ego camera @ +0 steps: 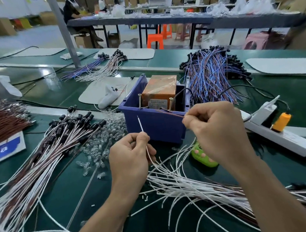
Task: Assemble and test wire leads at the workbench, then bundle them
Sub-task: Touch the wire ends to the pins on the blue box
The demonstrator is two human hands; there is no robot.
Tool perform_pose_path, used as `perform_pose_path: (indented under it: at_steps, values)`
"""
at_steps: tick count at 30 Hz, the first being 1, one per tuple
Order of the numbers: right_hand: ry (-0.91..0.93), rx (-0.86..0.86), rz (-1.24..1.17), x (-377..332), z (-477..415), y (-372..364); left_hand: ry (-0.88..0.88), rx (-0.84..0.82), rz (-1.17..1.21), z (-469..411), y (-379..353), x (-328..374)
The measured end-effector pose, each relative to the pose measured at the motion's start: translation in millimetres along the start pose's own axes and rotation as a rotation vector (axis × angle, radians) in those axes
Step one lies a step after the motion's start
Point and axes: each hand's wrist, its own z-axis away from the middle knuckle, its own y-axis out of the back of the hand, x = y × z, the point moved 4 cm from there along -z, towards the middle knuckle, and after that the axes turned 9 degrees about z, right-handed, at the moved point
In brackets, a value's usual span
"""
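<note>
- Here the left hand [131, 153] pinches a white wire [141, 125], tip pointing up.
- Beside it the right hand [219, 129] pinches a brown wire [170, 113] before the blue bin [154, 128].

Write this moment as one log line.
left hand: pinches white wire | right hand: pinches brown wire | blue bin: behind hands

capped leads [48, 145] left, white wires [179, 184] right, blue bin [154, 128] ahead, bare mat [67, 192] between

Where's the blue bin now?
Head view: the blue bin sits mid-bench, just beyond the left hand and right hand, clear caps piled to its left, white power strip to its right.
</note>
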Motion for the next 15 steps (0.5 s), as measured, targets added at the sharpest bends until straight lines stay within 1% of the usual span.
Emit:
perform_pose_path:
  at_steps: [8, 15]
  values:
    - [0.024, -0.010, -0.022, 7, -3, -2, -0.082, 0.019, -0.008, -10, -2, 4]
    - [0.029, -0.026, -0.039, 5, -2, -6, -0.092, 0.060, 0.032, -23, 3, 6]
